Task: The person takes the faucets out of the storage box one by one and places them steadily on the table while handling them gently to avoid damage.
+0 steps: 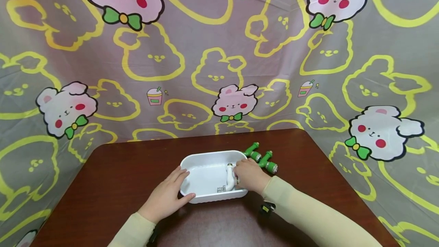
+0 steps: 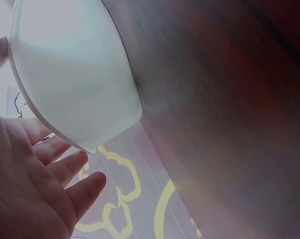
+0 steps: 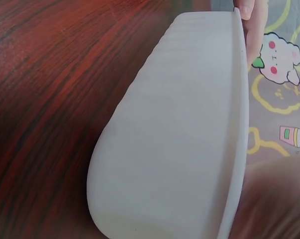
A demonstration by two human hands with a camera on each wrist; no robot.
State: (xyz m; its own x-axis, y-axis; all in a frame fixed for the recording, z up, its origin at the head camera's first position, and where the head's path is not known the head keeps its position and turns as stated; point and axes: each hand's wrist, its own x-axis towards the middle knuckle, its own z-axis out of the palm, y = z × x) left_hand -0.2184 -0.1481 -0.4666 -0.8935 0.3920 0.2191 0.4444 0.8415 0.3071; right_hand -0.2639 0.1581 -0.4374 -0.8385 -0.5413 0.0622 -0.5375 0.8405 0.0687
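Note:
A white oval plastic tub point(image 1: 202, 186) stands on the table. My left hand point(image 1: 167, 194) rests against its left end, fingers spread and fairly straight over the rim; in the left wrist view, the left hand point(image 2: 40, 174) lies along the outside of the rim. Inside the tub, toward its right end, lies a white pipe valve point(image 1: 230, 178) with metal ends. My right hand point(image 1: 252, 175) reaches over the right rim, fingers curled around what looks like another white pipe valve, mostly hidden by the hand. The right wrist view mainly has the tub's outer wall point(image 3: 174, 129).
Two green pipe valves point(image 1: 268, 162) with metal ends lie on the table just behind my right hand. The dark brown wooden table point(image 1: 130, 163) extends around the tub. A patterned cloth point(image 1: 205, 87) hangs behind and at the sides.

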